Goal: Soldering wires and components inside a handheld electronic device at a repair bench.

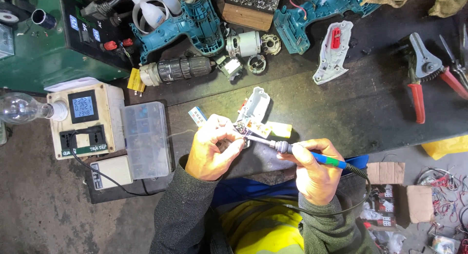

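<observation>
Gripping the soldering iron [312,155] in my right hand [314,173], I touch its tip to a small circuit board [242,130]. My left hand [210,149] pinches that board just above the desk [341,112], beside a white casing [256,104].

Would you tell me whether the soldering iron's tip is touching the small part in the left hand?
Cannot tell: in the head view, the soldering iron tip meets the small part, blurred.

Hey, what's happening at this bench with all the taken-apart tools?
A person is soldering. The right hand holds a blue-handled soldering iron with its tip against a small circuit board, which the left hand pinches steady. A white plastic cover lies just behind. Farther back sit opened teal drill housings, a drill chuck and a small motor; red-handled pliers lie to the right.
</observation>
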